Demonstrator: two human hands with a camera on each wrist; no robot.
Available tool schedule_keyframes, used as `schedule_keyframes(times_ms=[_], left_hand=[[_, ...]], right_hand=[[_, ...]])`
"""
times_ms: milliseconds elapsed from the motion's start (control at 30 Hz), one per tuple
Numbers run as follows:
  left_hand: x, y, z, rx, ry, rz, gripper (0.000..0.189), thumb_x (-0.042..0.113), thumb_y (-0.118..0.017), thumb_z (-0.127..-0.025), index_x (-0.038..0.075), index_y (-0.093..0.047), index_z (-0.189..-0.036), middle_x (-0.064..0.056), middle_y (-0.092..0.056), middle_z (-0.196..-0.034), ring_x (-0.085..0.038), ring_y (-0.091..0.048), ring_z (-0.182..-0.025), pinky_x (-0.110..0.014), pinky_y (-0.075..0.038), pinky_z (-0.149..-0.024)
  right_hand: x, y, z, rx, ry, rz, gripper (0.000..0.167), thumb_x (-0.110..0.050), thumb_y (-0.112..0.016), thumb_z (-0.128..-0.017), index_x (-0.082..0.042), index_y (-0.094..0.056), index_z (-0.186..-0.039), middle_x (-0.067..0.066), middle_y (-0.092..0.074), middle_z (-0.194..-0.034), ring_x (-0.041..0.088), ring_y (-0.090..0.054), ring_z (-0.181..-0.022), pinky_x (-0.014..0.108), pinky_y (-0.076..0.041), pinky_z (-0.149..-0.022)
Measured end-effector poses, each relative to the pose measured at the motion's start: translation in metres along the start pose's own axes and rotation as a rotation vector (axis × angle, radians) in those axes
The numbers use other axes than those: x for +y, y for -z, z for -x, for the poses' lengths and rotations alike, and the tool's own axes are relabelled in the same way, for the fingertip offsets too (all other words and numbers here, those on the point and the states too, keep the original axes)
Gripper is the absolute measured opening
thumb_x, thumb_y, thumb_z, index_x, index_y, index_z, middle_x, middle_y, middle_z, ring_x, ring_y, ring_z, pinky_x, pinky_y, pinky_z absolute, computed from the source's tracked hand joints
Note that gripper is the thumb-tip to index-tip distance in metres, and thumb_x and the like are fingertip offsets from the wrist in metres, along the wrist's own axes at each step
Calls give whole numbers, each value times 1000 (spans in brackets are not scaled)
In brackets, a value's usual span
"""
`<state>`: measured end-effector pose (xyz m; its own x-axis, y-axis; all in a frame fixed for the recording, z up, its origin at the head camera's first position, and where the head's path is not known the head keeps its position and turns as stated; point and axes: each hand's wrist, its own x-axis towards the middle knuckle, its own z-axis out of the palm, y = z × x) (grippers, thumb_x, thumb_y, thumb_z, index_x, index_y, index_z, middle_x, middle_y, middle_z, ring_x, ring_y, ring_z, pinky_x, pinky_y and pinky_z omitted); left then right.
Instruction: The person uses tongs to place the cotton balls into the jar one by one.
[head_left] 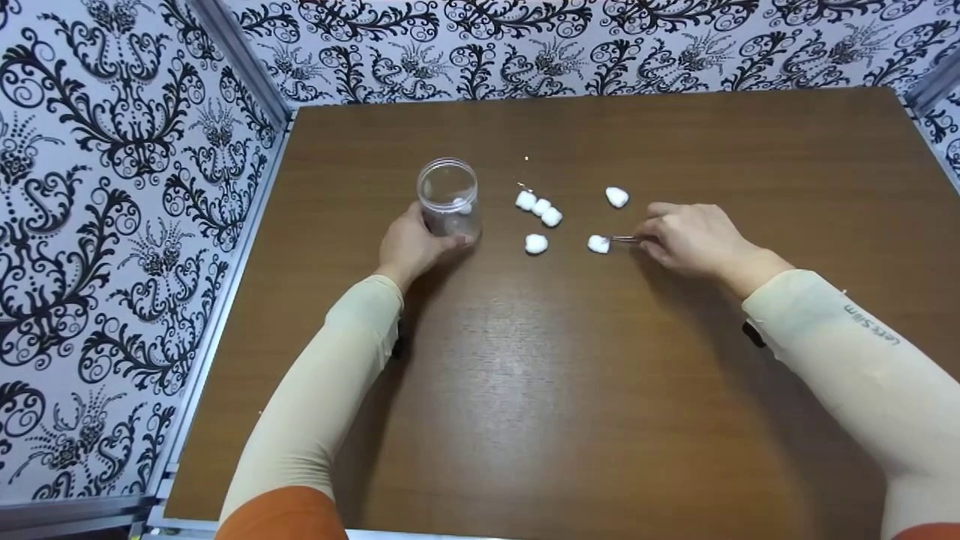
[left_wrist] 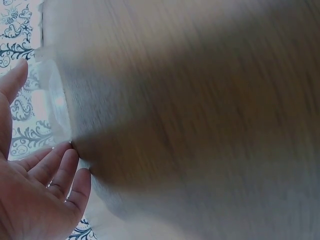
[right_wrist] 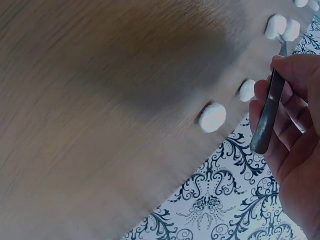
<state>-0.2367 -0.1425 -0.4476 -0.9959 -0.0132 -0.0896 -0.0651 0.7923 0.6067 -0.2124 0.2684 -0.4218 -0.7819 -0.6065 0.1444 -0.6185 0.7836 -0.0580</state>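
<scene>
My left hand [head_left: 411,247] grips a clear jar [head_left: 442,225] low on its side; the jar stands upright and uncovered, with white cotton ball material [head_left: 463,205] visible inside. In the left wrist view the fingers [left_wrist: 65,175] and thumb lie on either side of the see-through jar [left_wrist: 59,100]. My right hand [head_left: 690,236] pinches metal tweezers [right_wrist: 270,110] between thumb and fingers. Their tips meet a cotton ball [head_left: 598,244], which sits at or just above the table; I cannot tell which. A lone cotton ball [head_left: 535,244] lies between this one and the jar.
Three cotton balls [head_left: 540,208] lie touching in a slanted row right of the jar. Another cotton ball [head_left: 616,197] rests beyond the tweezers. Tiny white bits [head_left: 526,158] dot the brown table [head_left: 495,420]. Patterned walls [head_left: 555,52] border its back and left side.
</scene>
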Motion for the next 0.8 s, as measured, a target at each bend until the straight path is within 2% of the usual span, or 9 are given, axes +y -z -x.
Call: schedule_keyframes(times_ms=[467,800], left_hand=[[0,0,1,1,-5,9,89,53,-84,-73,10,-48,-141,-9,-61,-133,-28,-56,-122,-46,-43,-97],[-1,1,0,-18,14,-5,88,57,-82,-73,12,-48,-141,-5,-60,-134,-25,-56,-122,-44,-42,-97]], right_hand=[[3,3,-1,92,31,20,9,-12,-74,-84,-12,-77,-93,0,-53,-78,22,-55,-56,43,-42,-45],[5,15,-2,141,27,34,14,-13,-71,-82,-14,-78,-94,0,-52,-79,25,-55,-54,45,-39,-42]])
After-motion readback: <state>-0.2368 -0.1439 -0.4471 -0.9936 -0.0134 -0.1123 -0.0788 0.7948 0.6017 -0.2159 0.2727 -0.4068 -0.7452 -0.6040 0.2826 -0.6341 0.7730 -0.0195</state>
